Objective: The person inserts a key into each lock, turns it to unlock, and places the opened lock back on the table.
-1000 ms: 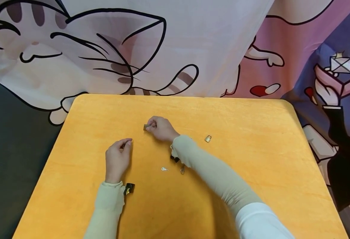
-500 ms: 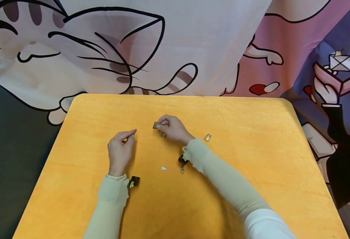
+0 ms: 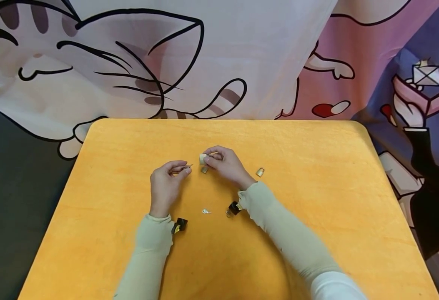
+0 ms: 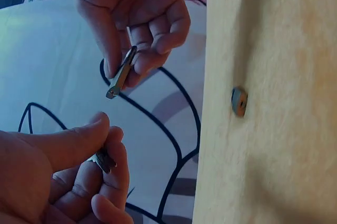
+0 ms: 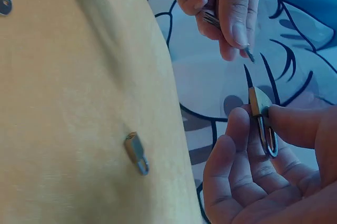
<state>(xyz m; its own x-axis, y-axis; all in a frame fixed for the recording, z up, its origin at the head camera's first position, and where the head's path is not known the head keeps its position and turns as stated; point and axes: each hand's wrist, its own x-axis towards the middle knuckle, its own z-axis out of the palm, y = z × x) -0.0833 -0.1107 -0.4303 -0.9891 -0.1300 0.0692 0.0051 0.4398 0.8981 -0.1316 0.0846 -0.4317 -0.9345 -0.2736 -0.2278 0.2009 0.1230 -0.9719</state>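
My left hand (image 3: 165, 188) pinches a key (image 5: 249, 53), its tip poking out past thumb and forefinger. More thin metal, like further keys (image 5: 211, 20), shows between its curled fingers. Facing it, my right hand (image 3: 227, 166) grips a small brass padlock (image 3: 202, 159) between thumb and fingers. The padlock's steel shackle (image 5: 269, 140) points back into the palm, and its lower end faces the left hand. A small gap separates key and padlock. Both hands are raised above the table.
Just below the right hand a second padlock (image 3: 204, 170) lies on the yellow table (image 3: 317, 208). Another padlock (image 3: 260, 172) lies farther right. A silver key (image 3: 206, 211) rests nearer the front, beside a small metal item (image 3: 228, 213) partly covered by the right wrist camera.
My right hand has moved right with the padlock and turned it so its pale face shows. My left hand has moved right and up toward it, the key now showing at its fingertips.
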